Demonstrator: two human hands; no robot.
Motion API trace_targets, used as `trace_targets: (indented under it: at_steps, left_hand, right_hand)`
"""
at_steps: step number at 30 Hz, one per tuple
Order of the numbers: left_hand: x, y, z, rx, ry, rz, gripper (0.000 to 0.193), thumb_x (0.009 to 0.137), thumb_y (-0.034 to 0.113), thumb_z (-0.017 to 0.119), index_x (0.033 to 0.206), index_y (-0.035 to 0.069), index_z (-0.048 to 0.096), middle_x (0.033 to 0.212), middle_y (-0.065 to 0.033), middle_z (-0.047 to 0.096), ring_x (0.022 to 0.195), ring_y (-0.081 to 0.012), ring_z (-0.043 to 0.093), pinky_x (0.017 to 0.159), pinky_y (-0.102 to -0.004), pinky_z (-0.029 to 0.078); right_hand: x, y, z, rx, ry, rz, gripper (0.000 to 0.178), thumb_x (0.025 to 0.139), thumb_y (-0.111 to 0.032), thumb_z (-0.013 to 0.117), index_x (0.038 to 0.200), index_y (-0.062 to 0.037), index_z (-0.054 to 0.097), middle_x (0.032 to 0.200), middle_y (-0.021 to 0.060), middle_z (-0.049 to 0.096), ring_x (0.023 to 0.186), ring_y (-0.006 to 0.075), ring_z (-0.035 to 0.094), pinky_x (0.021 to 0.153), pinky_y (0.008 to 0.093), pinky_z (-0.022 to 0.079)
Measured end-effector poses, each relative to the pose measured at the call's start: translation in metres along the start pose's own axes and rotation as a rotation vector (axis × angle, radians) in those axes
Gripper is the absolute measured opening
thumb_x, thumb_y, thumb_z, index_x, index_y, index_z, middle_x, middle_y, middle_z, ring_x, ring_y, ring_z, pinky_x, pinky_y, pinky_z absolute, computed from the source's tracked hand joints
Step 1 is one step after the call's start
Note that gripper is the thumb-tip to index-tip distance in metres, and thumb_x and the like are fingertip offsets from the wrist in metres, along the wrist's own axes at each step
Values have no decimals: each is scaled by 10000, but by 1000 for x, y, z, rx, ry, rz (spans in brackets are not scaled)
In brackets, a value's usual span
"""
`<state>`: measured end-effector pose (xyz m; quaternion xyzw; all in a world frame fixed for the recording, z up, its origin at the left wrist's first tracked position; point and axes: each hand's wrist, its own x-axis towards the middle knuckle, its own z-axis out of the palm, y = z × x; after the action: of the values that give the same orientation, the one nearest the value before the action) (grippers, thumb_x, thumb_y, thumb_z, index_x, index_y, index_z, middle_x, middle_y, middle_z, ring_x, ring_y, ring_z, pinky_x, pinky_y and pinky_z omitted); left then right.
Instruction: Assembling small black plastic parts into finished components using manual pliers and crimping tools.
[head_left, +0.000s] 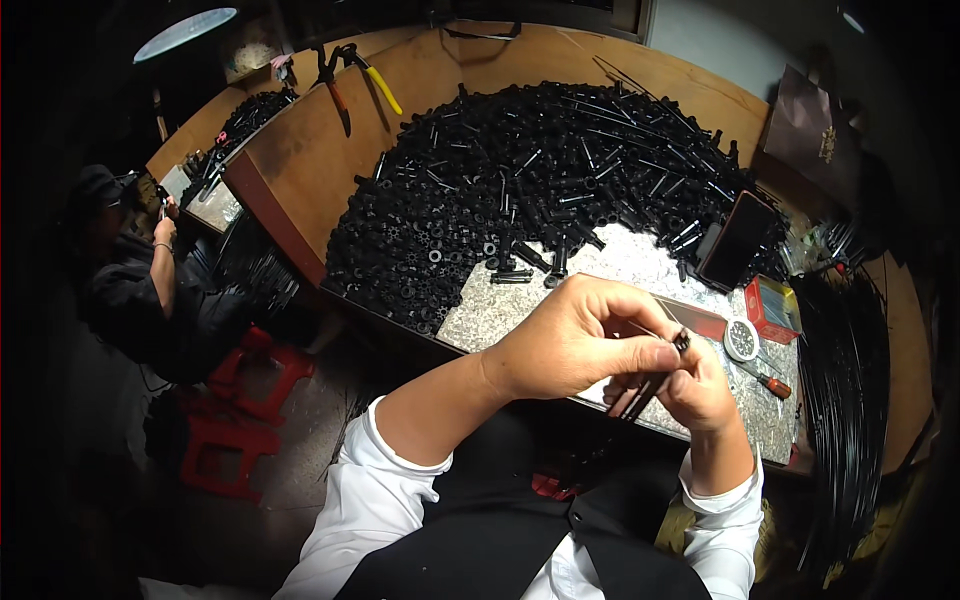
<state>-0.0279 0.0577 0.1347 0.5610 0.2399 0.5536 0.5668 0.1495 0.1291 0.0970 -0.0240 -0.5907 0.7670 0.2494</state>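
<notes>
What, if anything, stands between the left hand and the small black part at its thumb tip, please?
Nothing visible does: the left hand is right at the small black part, and the right hand is beside it, not between.

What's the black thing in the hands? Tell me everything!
The black thing is slim and shiny, perhaps metal, with a knobbly top end. It slants down leftward in the left hand and right hand, near the front of the speckled table. Part is hidden; I can't tell if it's several pieces.
</notes>
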Motion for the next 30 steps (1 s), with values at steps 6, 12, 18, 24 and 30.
trace_targets:
  at_steps: [6,12,18,24,30]
  left_hand:
    - [9,0,6,43,-103,93,50,853,-8,640,892,-39,644,771,-62,633,651,-87,591,565,-223,483]
    - [12,7,10,119,-127,62,48,855,15,651,857,-28,630,719,-55,629,584,-63,580,520,-192,457]
    - [15,-2,8,642,218,325,118,802,51,713,761,-18,627,651,-45,623,559,-50,583,474,-192,444]
    - [18,-11,8,660,309,310,88,792,28,709,773,-30,646,669,-59,638,564,-61,603,465,-188,445]
    - [5,-18,-24,383,339,169,334,884,-9,575,1209,-17,500,973,-117,663,795,-103,627,664,-215,522]
  right_hand:
    - [-8,-17,-19,1,-178,24,310,801,-208,727,913,49,593,897,225,661,835,314,669,754,405,547]
    - [-9,-15,-22,-258,-220,-141,324,747,-215,767,877,60,653,834,179,686,807,256,680,714,360,541]
    - [-20,-6,-9,-471,280,-90,142,829,-83,678,892,43,655,802,65,665,734,124,622,680,263,506]
    - [-15,0,7,-291,401,-126,119,890,-41,594,968,49,599,855,102,649,772,158,634,706,284,524]
    - [-15,1,5,-269,374,-38,181,925,-113,544,976,58,575,837,155,662,745,222,665,698,336,554]
